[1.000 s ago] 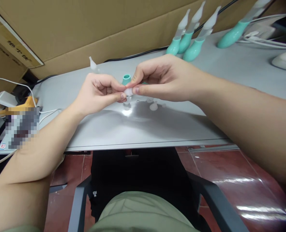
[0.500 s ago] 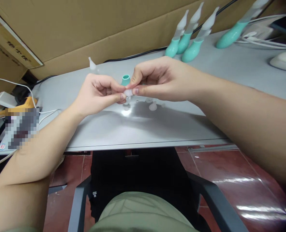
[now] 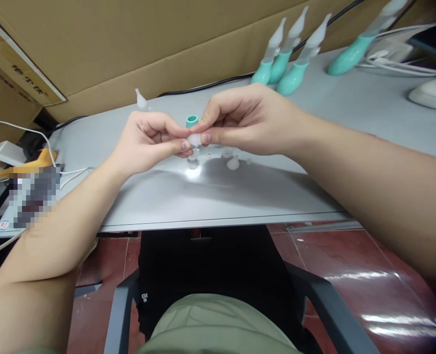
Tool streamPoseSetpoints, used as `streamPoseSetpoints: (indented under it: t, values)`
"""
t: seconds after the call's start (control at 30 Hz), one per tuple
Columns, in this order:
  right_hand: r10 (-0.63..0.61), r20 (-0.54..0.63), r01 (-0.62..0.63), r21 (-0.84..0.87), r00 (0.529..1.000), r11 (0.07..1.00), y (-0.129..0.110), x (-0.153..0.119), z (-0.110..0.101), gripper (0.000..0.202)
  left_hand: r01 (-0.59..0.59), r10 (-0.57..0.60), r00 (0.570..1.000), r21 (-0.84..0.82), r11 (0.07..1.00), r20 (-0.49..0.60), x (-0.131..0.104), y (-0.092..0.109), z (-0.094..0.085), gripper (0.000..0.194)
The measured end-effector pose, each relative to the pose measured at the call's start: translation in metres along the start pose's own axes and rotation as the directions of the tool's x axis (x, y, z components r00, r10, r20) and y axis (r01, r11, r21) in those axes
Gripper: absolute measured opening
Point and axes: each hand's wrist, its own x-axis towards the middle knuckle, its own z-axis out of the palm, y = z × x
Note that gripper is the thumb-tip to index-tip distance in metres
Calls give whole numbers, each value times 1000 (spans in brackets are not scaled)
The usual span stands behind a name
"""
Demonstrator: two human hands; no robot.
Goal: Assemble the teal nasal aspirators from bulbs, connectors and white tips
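Observation:
Between the fingertips of both hands is a small translucent white plastic piece (image 3: 194, 140), partly covered by the fingers. My left hand (image 3: 149, 135) pinches it from the left, and my right hand (image 3: 243, 120) grips it from the right with thumb and forefinger. Just behind it stands a teal bulb (image 3: 191, 119) with its round opening facing up, the lower part hidden. On the table below lie small clear parts: a cone-shaped piece (image 3: 233, 163), a ring (image 3: 227, 153) and a small disc (image 3: 248, 161). A white pointed tip (image 3: 140, 99) stands beyond my left hand.
Several teal nasal aspirators with white tips (image 3: 293, 78) stand at the back right; another (image 3: 352, 54) is farther right. A white mouse (image 3: 432, 92) and cables lie at the right. A cardboard wall (image 3: 147, 44) closes the back. A white charger (image 3: 9, 151) is at the left.
Both hands keep their pinch on the white piece, which has shifted very slightly left and up. The rest of the scene looks nearly the same.

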Motion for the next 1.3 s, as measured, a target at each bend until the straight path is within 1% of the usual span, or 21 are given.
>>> streamPoseSetpoints:
  t: [0.1,0.2,0.27,0.3,0.37,0.4,0.43,0.5,0.6,0.7,0.83,0.93,1.07,1.17,1.23,1.3]
  values:
    - [-20,-19,20,2,1000,1000,2,-1,1,24,17,-15,1000,68,998,-18,-1,3,-1,48]
    - [-34,-26,32,-90,999,995,-2,-4,-2,24,2,-4,1000,121,993,17,-2,16,-1,46]
    - [-41,-48,30,-214,998,976,-9,-7,-5,20,-51,45,998,155,987,40,-1,26,-3,44]
    - [-38,-63,18,-292,997,956,-12,-8,-7,19,-85,76,996,177,981,53,-1,31,-4,40]
    - [-42,-98,-5,-439,994,899,-16,-9,-11,18,-170,155,984,223,960,82,1,36,-7,23]
    - [-37,-101,-19,-502,994,864,-17,-9,-12,19,-216,196,975,238,947,103,2,37,-9,14]
    - [-24,-94,-32,-558,995,829,-16,-8,-14,20,-257,231,964,246,934,132,2,37,-10,9]
    - [17,-61,-53,-649,998,759,-13,-7,-16,22,-326,280,937,235,916,210,3,35,-13,20]
    - [69,-34,-71,-750,997,657,-7,-5,-16,24,-369,281,892,213,905,354,3,33,-14,33]
    - [119,-40,-102,-813,992,573,-8,-4,-11,25,-373,246,865,232,898,437,2,36,-13,32]
    - [258,-35,-151,-883,965,444,-16,-1,-2,35,-335,142,849,310,890,509,1,42,-10,29]
    - [295,-30,-156,-897,955,414,-21,0,3,40,-330,130,850,324,886,511,1,43,-10,29]
    - [329,-15,-135,-928,944,348,-22,-2,9,28,-338,171,862,289,896,477,2,39,-9,30]
    - [338,11,-99,-947,941,304,-20,-3,10,26,-317,178,898,311,896,402,2,36,-9,31]
    - [327,25,-78,-952,945,298,-17,-3,9,22,-280,148,923,358,891,354,3,35,-9,32]
    - [300,39,-56,-952,953,300,-13,-4,8,21,-239,107,938,391,889,329,3,32,-9,35]
